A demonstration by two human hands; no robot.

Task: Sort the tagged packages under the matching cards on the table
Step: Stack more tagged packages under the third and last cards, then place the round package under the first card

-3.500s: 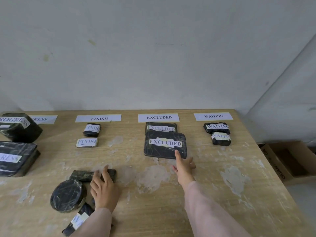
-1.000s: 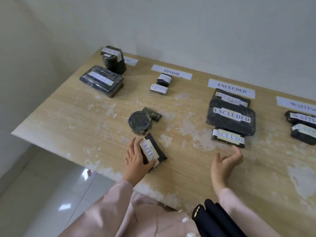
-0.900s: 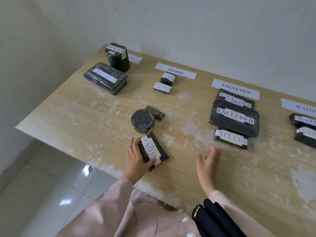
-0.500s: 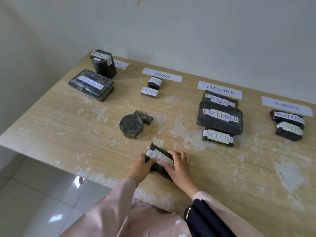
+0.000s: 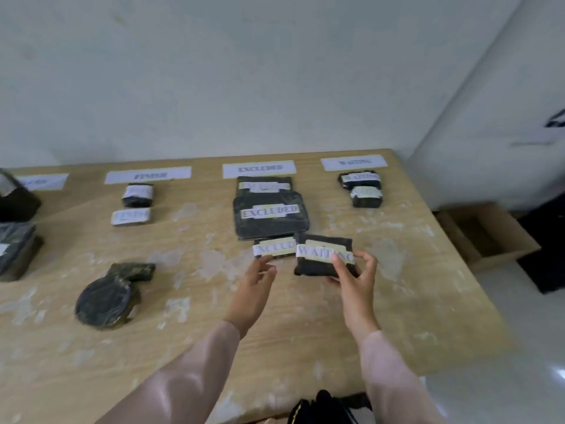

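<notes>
My right hand (image 5: 354,280) grips a black package tagged WAITING (image 5: 321,255), held just above the table in front of the EXCLUDED stack (image 5: 270,214). My left hand (image 5: 255,286) hovers open beside it, holding nothing. The WAITING card (image 5: 354,162) lies at the far right with two WAITING packages (image 5: 362,188) under it. Under the EXCLUDED card (image 5: 259,168) lie three packages, the nearest (image 5: 273,248) partly covered by the held one. The FINISH card (image 5: 147,175) has two small packages (image 5: 136,203) below.
A round black package (image 5: 107,301) and a small flat one (image 5: 133,270) lie untagged-side-up at the front left. Large packages (image 5: 15,228) sit at the left edge. A cardboard box (image 5: 486,234) stands on the floor past the table's right edge.
The WAITING package has left the table's front edge. My right hand now carries it to the right; my left hand has let go. The view has swung right.
</notes>
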